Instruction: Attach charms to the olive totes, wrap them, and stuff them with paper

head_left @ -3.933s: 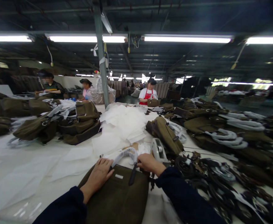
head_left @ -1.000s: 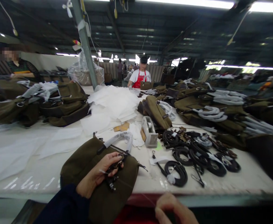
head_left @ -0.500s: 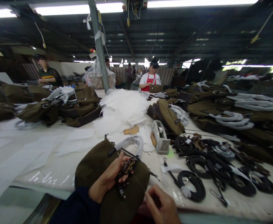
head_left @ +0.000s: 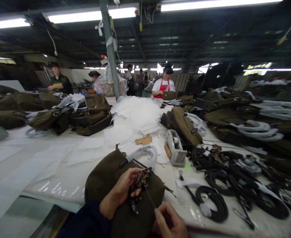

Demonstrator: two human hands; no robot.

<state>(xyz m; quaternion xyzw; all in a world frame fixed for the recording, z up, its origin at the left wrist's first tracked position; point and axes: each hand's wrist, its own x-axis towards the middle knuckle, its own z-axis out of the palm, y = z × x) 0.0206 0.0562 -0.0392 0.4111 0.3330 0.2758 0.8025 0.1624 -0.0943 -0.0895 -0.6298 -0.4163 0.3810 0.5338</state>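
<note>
An olive-green handbag (head_left: 103,175) lies in front of me at the table edge, its handle (head_left: 151,155) wrapped in clear plastic. Above its front, my left hand (head_left: 125,185) is closed around a small brown-and-gold patterned bundle (head_left: 141,178); the exact kind is unclear. Dark strap ends with metal fittings (head_left: 134,206) hang below that hand. My right hand (head_left: 170,221) pinches the lower end of a thin thread (head_left: 149,196), drawn taut up to the bundle. Thumb and forefinger are pressed together near the bag's right side.
Coiled black straps (head_left: 213,206) lie to the right, beside a grey tape dispenser (head_left: 176,150). White paper sheets (head_left: 136,114) are heaped behind the bag. More olive bags (head_left: 234,119) fill both sides. A person in a red apron (head_left: 164,87) works across the table.
The view has shifted a little left and up, so the scene sits farther right and lower. Both hands keep their hold on the bundle and thread.
</note>
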